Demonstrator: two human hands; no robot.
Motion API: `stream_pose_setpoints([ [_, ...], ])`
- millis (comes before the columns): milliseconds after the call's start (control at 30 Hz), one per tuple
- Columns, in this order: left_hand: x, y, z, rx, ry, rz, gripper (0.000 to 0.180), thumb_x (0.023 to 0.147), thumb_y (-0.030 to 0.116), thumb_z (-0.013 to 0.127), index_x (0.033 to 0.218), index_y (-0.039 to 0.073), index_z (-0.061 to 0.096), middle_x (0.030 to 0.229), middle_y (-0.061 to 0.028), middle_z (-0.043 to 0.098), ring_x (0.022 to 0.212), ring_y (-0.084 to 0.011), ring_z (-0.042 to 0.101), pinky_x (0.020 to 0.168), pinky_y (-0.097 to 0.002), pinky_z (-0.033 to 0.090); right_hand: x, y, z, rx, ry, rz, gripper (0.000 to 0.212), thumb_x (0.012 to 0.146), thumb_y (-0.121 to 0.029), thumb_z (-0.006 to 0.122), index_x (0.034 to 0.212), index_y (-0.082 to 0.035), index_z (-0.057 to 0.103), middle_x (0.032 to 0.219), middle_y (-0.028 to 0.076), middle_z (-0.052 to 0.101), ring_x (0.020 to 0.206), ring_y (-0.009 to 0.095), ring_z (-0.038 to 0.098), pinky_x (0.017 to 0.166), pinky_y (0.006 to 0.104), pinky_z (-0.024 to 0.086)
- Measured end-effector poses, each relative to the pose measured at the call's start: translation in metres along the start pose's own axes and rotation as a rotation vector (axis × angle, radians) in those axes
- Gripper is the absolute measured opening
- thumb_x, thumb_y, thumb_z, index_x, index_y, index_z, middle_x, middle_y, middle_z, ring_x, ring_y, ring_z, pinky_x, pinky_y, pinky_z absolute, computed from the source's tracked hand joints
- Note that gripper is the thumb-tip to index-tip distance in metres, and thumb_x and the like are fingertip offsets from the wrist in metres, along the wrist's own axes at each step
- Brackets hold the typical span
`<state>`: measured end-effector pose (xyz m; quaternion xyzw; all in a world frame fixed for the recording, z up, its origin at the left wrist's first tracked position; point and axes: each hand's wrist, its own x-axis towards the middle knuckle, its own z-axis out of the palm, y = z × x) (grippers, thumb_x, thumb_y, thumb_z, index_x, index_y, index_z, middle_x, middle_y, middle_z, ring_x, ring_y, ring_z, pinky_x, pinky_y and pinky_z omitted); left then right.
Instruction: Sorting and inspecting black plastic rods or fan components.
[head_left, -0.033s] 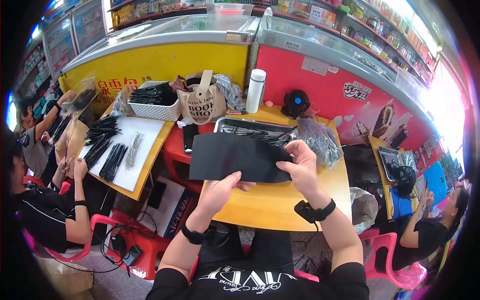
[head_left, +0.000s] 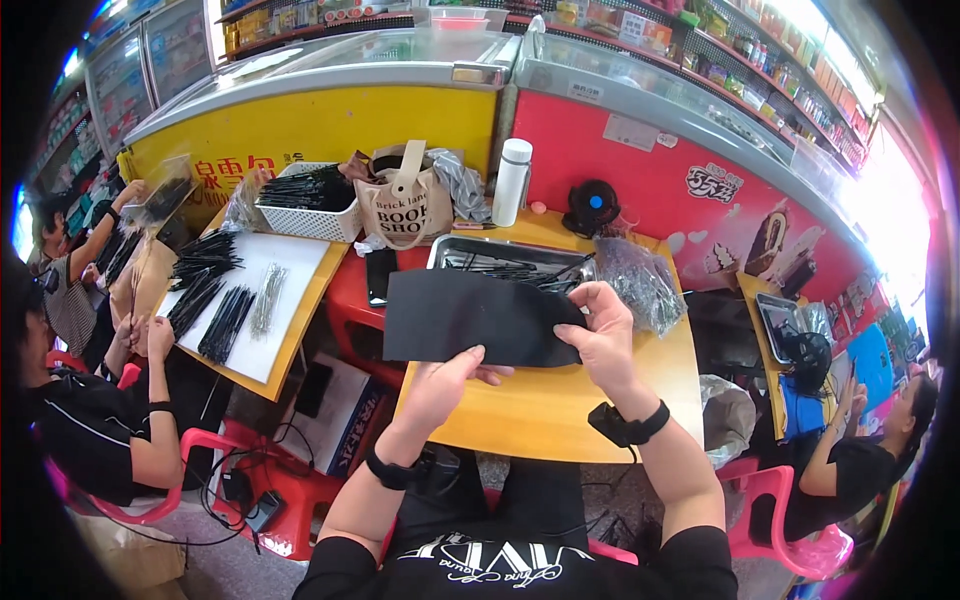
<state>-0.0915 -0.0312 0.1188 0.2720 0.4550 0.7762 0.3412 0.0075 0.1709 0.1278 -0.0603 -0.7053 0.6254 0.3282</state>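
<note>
A flat black sheet (head_left: 470,318), straight at its left end and rounded toward the right, is held up over the front of my wooden table (head_left: 540,425). My left hand (head_left: 452,375) pinches its lower edge, thumb on the near face and fingers behind. At the sheet's right end, my right hand (head_left: 605,335) grips between thumb and fingers. Just behind it lies a metal tray (head_left: 470,243) with thin black strips, partly hidden by the sheet. A clear plastic bag (head_left: 640,285) of dark pieces sits beside the tray, beyond my right hand.
A white bottle (head_left: 512,182), a small black fan (head_left: 592,207) and a cloth bag (head_left: 402,205) stand at the back. On the left table, bundles of black strips (head_left: 226,325) lie near a white basket (head_left: 330,220). People sit working on both sides.
The black sheet has shifted very slightly to the right, with both hands still holding it.
</note>
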Motion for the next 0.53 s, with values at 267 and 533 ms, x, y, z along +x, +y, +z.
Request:
stream_pose_setpoints([
  [267,0.004,-0.014,-0.002,-0.124,0.036,-0.002,0.026,0.095,0.009,0.045,0.117,-0.002,0.054,0.104,-0.0146,0.065,0.087,-0.0273,0.067,0.070,-0.0330,0.052,-0.001,-0.020,0.011,0.279,0.156,0.138,0.046,0.078,0.012,0.061,0.121,0.004,0.048,0.101,0.008,0.062,0.091,0.012,0.061,0.079,0.0240,0.051],
  [533,0.012,-0.015,-0.009,-0.337,-0.194,-0.128,0.033,0.093,0.012,0.056,0.125,0.003,0.051,0.115,-0.0123,0.062,0.100,-0.0311,0.063,0.077,-0.0354,0.054,0.000,-0.004,-0.006,0.418,-0.036,0.358,0.035,0.084,0.007,0.058,0.118,0.004,0.050,0.100,0.011,0.067,0.088,0.015,0.065,0.080,0.0266,0.053],
])
